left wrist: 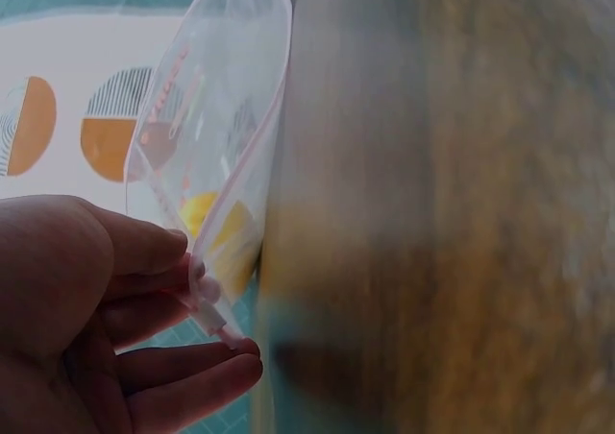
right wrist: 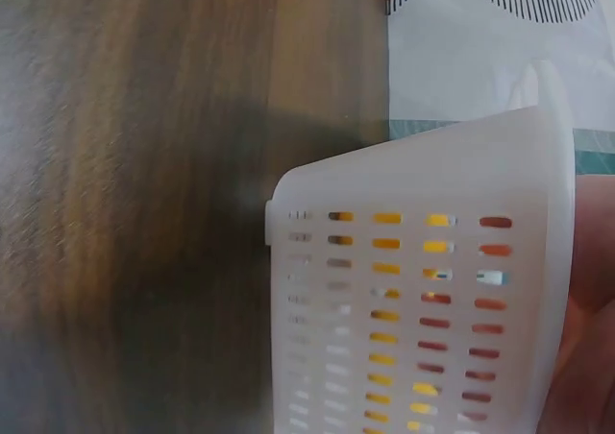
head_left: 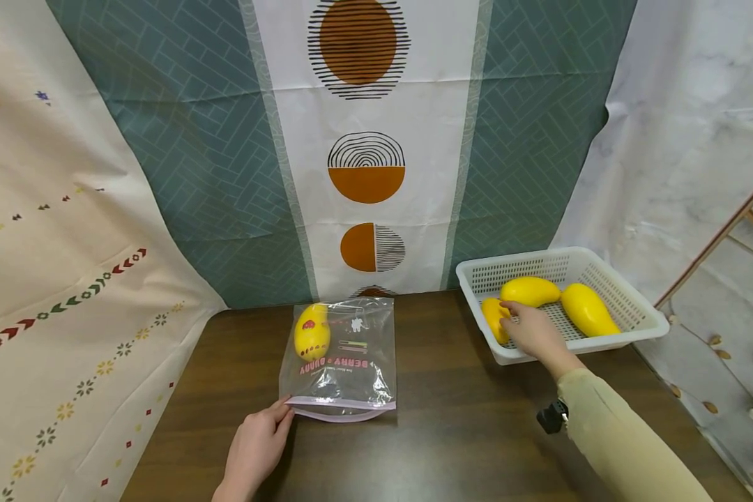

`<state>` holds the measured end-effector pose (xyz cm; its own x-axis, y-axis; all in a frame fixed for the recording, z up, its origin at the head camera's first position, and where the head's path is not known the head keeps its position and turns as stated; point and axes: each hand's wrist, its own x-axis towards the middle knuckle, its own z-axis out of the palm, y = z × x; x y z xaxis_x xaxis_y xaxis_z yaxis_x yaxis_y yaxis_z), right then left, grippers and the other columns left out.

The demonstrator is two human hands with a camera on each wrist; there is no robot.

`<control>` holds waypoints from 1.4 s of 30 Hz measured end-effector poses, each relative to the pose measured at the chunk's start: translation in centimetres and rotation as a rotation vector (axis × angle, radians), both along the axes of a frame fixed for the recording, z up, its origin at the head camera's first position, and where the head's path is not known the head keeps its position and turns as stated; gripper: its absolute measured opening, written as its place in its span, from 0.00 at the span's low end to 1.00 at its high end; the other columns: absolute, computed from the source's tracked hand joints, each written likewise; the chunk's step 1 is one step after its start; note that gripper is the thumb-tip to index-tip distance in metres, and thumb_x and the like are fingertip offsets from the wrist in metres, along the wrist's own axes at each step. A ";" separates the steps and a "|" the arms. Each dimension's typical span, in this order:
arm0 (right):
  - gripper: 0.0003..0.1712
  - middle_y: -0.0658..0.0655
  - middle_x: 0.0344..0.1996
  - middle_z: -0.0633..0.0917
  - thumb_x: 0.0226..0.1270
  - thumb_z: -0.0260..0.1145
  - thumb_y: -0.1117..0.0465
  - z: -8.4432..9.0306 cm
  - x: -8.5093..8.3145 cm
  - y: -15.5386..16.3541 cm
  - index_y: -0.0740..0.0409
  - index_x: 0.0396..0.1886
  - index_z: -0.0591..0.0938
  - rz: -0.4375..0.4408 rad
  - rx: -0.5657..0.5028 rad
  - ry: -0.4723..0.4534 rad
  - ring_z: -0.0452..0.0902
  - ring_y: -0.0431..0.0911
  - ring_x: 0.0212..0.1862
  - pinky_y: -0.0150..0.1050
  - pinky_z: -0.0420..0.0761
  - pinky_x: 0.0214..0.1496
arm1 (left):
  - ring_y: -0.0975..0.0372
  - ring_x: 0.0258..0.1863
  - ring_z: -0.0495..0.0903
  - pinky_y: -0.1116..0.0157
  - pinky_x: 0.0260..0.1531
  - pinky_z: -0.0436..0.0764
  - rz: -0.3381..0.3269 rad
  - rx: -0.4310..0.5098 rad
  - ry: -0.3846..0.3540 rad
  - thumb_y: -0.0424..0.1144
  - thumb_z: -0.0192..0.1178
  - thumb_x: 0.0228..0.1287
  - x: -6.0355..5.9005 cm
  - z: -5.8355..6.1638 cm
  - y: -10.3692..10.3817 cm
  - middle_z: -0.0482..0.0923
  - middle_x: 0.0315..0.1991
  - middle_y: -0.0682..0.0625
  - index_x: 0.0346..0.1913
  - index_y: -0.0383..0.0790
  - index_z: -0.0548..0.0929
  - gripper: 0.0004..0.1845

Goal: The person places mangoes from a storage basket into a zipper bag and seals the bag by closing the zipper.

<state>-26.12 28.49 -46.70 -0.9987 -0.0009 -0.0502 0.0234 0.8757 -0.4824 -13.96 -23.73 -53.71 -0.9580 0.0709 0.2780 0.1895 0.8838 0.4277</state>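
A clear zip bag point(head_left: 358, 380) with a pale pink zip edge lies on the table, one yellow mango point(head_left: 312, 333) inside it. My left hand point(head_left: 259, 440) pinches the left corner of its mouth; in the left wrist view the bag's mouth point(left wrist: 281, 79) gapes partly apart. At the right, my right hand point(head_left: 535, 335) reaches over the front wall of a white slotted basket point(head_left: 649, 326). Its fingertips touch the right side of the leftmost mango point(head_left: 492, 315). Two more mangoes, one at the back point(head_left: 530, 291) and one at the right point(head_left: 586, 309), lie beside it. The basket wall point(right wrist: 413, 175) hides most of this hand in the right wrist view.
Brown wooden table point(head_left: 439, 418) lies between bag and basket. A patterned curtain point(head_left: 376, 209) hangs along the back edge. Cream cloth point(head_left: 69, 279) borders the left side, and marbled cloth point(head_left: 684, 174) the right, close to the basket.
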 end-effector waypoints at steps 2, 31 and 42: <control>0.35 0.75 0.71 0.75 0.82 0.60 0.51 0.0 -0.4 -0.2 0.65 0.80 0.69 0.019 0.009 -0.017 0.74 0.71 0.67 0.72 0.69 0.71 | 0.45 0.51 0.90 0.42 0.47 0.87 -0.002 0.000 0.004 0.35 0.69 0.72 0.0 0.0 0.0 0.90 0.55 0.44 0.51 0.33 0.93 0.11; 0.44 0.79 0.69 0.75 0.80 0.58 0.47 -0.7 -1.6 -1.4 0.69 0.83 0.59 0.026 0.148 -0.096 0.76 0.73 0.64 0.73 0.74 0.64 | 0.45 0.54 0.89 0.42 0.50 0.86 -0.001 0.002 -0.038 0.36 0.69 0.73 0.0 0.6 0.5 0.89 0.56 0.43 0.53 0.33 0.93 0.12; 0.45 0.80 0.65 0.77 0.76 0.61 0.50 -1.0 -1.7 -1.3 0.69 0.82 0.59 -0.036 0.113 -0.122 0.79 0.68 0.55 0.70 0.75 0.63 | 0.46 0.52 0.90 0.42 0.49 0.86 -0.010 -0.007 -0.024 0.35 0.69 0.72 0.1 0.7 0.6 0.89 0.55 0.43 0.52 0.32 0.93 0.12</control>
